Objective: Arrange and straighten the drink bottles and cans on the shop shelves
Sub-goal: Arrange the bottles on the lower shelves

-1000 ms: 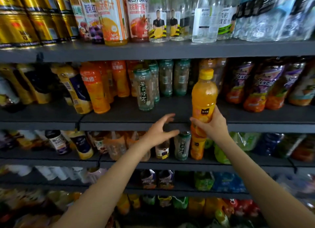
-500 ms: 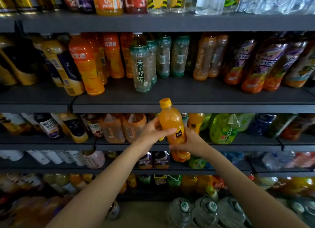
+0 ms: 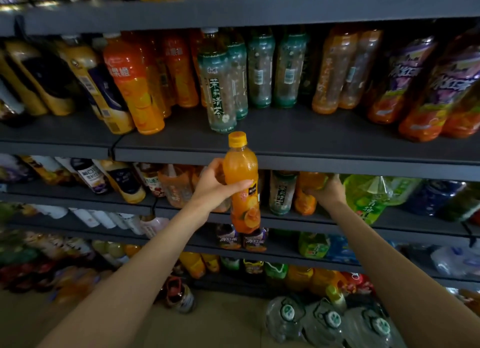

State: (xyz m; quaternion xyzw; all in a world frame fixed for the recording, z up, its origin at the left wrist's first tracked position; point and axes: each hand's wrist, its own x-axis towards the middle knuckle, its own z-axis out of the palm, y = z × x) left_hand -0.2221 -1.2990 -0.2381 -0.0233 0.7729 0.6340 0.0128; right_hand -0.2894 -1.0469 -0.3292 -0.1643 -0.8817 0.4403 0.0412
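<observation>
My left hand (image 3: pixel 216 189) grips an orange juice bottle (image 3: pixel 242 184) with a yellow cap, upright in front of the dark shelf edge (image 3: pixel 337 163). My right hand (image 3: pixel 326 191) reaches into the shelf below and holds a second orange bottle (image 3: pixel 307 191) standing there beside a green tea bottle (image 3: pixel 279 194). On the shelf above stand a tall tea bottle (image 3: pixel 220 87), orange drinks (image 3: pixel 132 87) and purple-labelled bottles (image 3: pixel 415 87), many of them leaning.
Lower shelves carry white, green and orange bottles (image 3: pixel 311 243). Large water bottles (image 3: pixel 330 321) sit on the floor at lower right and a loose bottle (image 3: pixel 179 295) lies on the floor under the shelves. A pale green pack (image 3: pixel 371 197) sits right of my right hand.
The orange bottle passed from my right hand to my left and came down from the upper shelf. My right hand moved right, onto another orange bottle on the lower shelf.
</observation>
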